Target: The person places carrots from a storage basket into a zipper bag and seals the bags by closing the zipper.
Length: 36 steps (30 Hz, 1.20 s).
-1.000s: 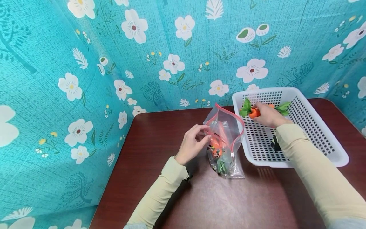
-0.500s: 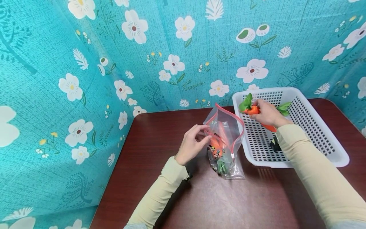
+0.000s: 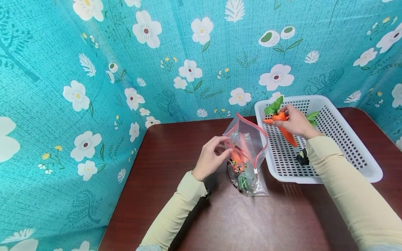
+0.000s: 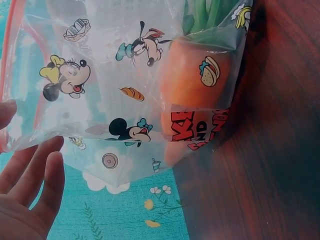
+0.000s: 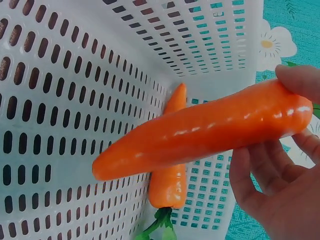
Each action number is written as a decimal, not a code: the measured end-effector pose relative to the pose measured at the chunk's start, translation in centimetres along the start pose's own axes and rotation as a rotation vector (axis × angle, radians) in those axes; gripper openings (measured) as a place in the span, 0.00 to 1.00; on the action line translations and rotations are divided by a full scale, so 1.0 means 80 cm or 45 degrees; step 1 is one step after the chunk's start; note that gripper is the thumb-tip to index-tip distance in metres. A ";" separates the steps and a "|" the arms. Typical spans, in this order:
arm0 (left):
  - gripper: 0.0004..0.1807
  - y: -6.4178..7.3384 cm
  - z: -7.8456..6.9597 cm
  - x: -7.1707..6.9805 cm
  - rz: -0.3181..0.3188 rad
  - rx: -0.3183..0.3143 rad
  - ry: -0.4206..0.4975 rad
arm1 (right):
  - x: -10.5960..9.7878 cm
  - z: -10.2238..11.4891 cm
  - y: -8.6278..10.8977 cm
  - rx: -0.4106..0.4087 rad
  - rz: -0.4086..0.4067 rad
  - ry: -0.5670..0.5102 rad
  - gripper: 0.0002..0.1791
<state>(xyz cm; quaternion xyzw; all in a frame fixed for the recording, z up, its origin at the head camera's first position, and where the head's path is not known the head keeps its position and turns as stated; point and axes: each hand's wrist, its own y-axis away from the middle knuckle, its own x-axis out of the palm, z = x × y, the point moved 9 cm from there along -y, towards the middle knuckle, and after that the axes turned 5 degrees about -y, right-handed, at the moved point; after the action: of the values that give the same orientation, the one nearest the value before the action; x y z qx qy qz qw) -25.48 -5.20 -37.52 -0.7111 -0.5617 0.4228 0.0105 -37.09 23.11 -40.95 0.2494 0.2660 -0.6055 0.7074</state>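
My right hand [image 3: 295,122] holds a toy-like orange carrot [image 5: 200,132] by its thick leafy end, over the white basket. Its green leaves [image 3: 274,105] rise above my fingers, and its tip slants down toward the front. Beneath it a second carrot [image 5: 168,185] lies in the basket. My left hand [image 3: 211,157] holds the rim of a clear zip bag [image 3: 262,160] with a pink-edged mouth standing wide. Cartoon figures are printed on that bag. Through its wall an orange carrot [image 4: 192,80] with green tops shows, leaves toward the bottom.
The white perforated basket [image 3: 372,172] stands at the right of the dark red-brown table [image 3: 176,146], its left wall close beside the bag. A teal flowered cloth [image 3: 176,35] hangs behind and along the left side.
My right hand has raised one carrot off the basket floor and turned it, so its tip swings down and forward and its leaves point up. My left hand and the bag stay put.
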 end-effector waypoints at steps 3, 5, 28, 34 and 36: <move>0.20 0.000 0.000 0.000 -0.004 -0.001 0.000 | -0.001 -0.001 0.002 0.010 -0.010 -0.036 0.32; 0.20 0.000 -0.001 -0.001 -0.010 0.004 0.000 | -0.003 -0.001 0.003 0.013 -0.023 -0.050 0.33; 0.21 -0.001 -0.006 -0.003 -0.022 0.058 0.020 | -0.017 0.043 0.013 -0.024 -0.106 -0.252 0.40; 0.21 -0.001 -0.006 -0.002 -0.017 0.061 0.024 | -0.020 0.056 0.016 -0.038 -0.128 -0.292 0.40; 0.21 0.000 -0.006 -0.001 -0.014 0.054 0.020 | -0.021 0.059 0.018 -0.043 -0.133 -0.298 0.39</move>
<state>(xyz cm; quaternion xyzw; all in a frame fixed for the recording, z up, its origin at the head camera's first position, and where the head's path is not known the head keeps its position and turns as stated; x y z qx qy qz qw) -25.23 -5.06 -37.15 -0.7109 -0.5563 0.4291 0.0324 -35.53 21.32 -36.30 0.1510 0.2044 -0.6619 0.7052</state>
